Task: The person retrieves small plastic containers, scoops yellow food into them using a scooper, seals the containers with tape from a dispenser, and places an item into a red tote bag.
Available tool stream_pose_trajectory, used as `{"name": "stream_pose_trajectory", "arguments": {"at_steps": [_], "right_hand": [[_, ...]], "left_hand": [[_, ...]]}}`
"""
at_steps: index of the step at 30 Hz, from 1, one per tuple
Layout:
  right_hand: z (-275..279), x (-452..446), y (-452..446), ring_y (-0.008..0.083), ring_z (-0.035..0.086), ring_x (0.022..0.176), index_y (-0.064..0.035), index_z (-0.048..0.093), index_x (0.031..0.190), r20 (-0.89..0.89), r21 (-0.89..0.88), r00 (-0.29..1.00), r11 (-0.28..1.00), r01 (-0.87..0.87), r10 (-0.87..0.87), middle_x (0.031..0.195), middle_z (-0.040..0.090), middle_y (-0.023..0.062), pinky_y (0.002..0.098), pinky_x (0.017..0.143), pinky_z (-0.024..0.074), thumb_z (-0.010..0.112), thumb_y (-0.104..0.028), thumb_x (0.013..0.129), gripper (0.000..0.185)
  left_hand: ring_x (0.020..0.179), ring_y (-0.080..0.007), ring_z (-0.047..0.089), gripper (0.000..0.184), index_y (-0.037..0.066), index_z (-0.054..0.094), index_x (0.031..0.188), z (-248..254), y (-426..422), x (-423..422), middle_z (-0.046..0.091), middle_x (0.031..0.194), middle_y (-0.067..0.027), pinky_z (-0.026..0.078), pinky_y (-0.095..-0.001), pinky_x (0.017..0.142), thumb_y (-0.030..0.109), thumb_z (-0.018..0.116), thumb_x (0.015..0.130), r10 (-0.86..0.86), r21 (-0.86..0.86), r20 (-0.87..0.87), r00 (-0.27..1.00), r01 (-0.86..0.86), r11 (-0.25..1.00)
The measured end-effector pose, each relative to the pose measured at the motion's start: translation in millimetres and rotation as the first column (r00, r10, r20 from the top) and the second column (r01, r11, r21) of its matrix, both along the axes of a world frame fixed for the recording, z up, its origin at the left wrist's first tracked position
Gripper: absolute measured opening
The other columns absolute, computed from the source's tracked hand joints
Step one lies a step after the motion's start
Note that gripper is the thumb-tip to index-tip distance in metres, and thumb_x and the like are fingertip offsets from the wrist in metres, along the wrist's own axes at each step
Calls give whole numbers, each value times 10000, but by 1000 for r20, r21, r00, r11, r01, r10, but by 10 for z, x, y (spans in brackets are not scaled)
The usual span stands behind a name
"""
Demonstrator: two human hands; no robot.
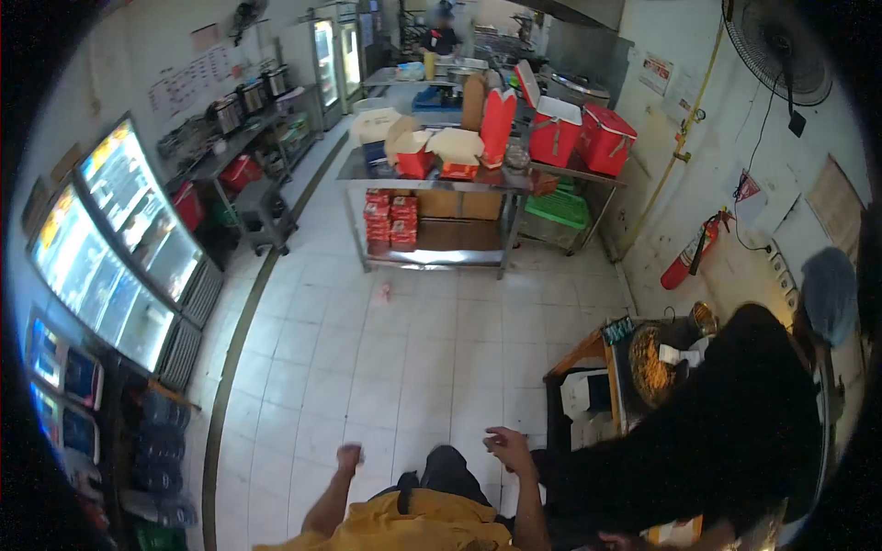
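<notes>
Two glass-door fridges (124, 248) stand at your left, water bottles (161, 441) stacked in the near-left corner. Next right: side counter (234, 147) along the left wall, dark stool (264, 207) at its near end. Your left hand (350, 456) is over the tiled floor (367, 367), fingers curled in, closed; can't tell if anything is inside. Far side, middle: steel table (441, 260), opened takeaway boxes (456, 147) on top, red cartons (390, 219) stacked on the lower shelf, a person (441, 39) in dark clothing well beyond it. Your right hand (508, 450) is released, fingers apart and part bent, well apart from the left, near a black-clothed person (680, 441). Far right: two red bags (581, 138) side by side, green crate (556, 213) below them. Nearer, right of your right hand: wood-framed stand (611, 390), the closest furniture to your hands, carrying a round pan (652, 365) of orange-brown food. That person is just beside the stand, partly blocking it. Fire extinguisher (695, 253) hangs on the right wall, black fan (779, 50) mounted higher up, blue head covering (830, 294) at the right edge.
</notes>
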State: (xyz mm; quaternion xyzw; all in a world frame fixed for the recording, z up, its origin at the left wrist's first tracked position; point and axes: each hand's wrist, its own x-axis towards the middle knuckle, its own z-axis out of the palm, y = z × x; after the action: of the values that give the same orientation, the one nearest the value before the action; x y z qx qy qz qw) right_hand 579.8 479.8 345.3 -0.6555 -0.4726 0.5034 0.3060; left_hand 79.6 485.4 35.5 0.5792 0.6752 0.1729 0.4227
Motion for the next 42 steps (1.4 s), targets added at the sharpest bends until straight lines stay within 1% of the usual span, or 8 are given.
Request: {"name": "stream_pose_trajectory", "arguments": {"at_steps": [1,7,13,26,32,37,40,42], "right_hand": [[-49,265,230,165,685,757,-21,675,1145,-112,4,980,986,167,-165,885,725,111,309,668,556,717,-163,879,305],[-1292,1639,2317,136,612,643,-1,693,1026,-424,-117,711,812,572,-561,765,682,72,293,578,510,651,-96,897,166],[-415,1953,5821,100,597,632,1,674,1037,122,363,964,915,177,-235,759,654,35,247,573,496,651,-138,912,189],[159,2779,9875,114,647,697,-6,674,1093,66,293,952,918,268,-300,819,687,62,262,607,524,670,-92,892,218],[200,3515,10086,120,644,679,2,675,1081,47,124,825,822,555,-564,816,686,69,257,607,529,663,-108,901,212],[-3,4038,10814,128,644,691,11,682,1035,238,275,825,850,448,-512,818,687,69,247,632,525,670,-98,896,177],[306,3929,11687,139,652,712,9,688,1013,261,200,909,939,279,-325,845,700,86,265,655,525,660,-84,892,155],[421,3849,12230,158,664,737,-2,696,1012,217,205,963,972,116,-161,872,705,119,297,678,529,658,-74,885,150]], "left_hand": [[704,-168,660,227,41,729,913,180,879,501,702,793,-93,532,-342,583,249,690,832,495,-211,344,798,-447,869],[726,-156,659,276,3,670,1075,1521,4693,2417,693,896,-76,521,-286,594,218,634,906,335,-121,603,724,-332,935],[823,-191,687,290,43,640,1189,2106,6475,2990,697,998,-95,554,-317,666,199,563,957,393,-207,565,725,-336,919],[715,-193,650,417,80,580,1222,1436,11532,1042,664,870,-73,522,-349,569,276,722,883,675,-93,684,276,-885,456],[1010,-291,610,517,55,589,1262,971,11802,854,661,1086,-118,511,-402,854,332,735,851,563,395,86,822,-547,738],[831,-368,680,327,-18,609,1165,968,11071,765,674,1050,-173,597,-452,690,83,654,858,818,-80,573,51,-990,117],[951,-384,655,339,-32,568,1215,1200,10087,1148,648,1080,-187,590,-455,782,124,549,914,918,250,235,321,-932,262],[982,-361,642,349,-22,576,1209,1557,9482,1358,644,1093,-179,577,-443,815,163,554,913,928,144,372,-14,-987,-73]]}}
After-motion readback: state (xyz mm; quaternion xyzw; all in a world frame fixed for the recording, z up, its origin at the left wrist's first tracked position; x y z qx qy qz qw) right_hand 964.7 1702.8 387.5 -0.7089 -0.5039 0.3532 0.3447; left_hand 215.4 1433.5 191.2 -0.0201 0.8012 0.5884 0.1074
